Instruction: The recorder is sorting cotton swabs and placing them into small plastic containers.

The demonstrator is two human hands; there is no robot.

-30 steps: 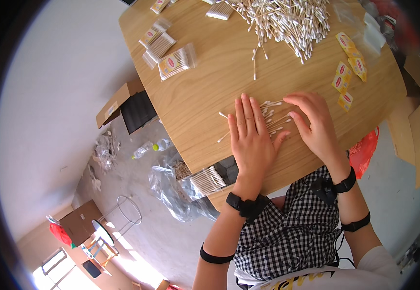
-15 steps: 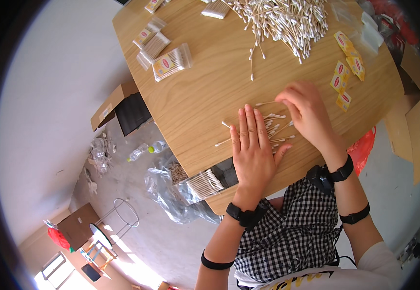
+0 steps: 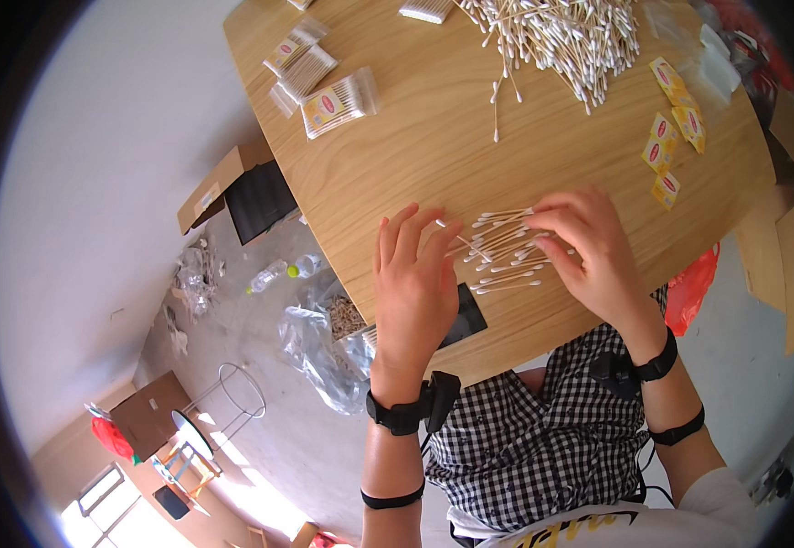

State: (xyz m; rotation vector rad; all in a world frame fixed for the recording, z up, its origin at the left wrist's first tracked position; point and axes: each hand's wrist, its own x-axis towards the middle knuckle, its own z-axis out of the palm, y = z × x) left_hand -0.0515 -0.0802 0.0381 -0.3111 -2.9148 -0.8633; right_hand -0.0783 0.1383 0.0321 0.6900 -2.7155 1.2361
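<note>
A small bunch of cotton swabs lies on the wooden table between my two hands, mostly side by side with a few askew. My left hand is at the bunch's left end, fingers bent and spread, fingertips beside a slanting swab. Its thumb is partly hidden, and I see no swab firmly held. At the opposite end, my right hand has its index finger and thumb apart, touching the swab tips. A large heap of loose cotton swabs spreads over the far part of the table.
Filled swab packets lie at the far left. Yellow cards and clear plastic bags lie at the right. A dark flat piece sits at the near edge beside my left wrist. Cardboard boxes and bottles stand or lie beyond the table.
My left hand has lifted off the swabs and shifted left, uncovering them. My right hand has come down to their right end. The swabs now lie more nearly parallel.
</note>
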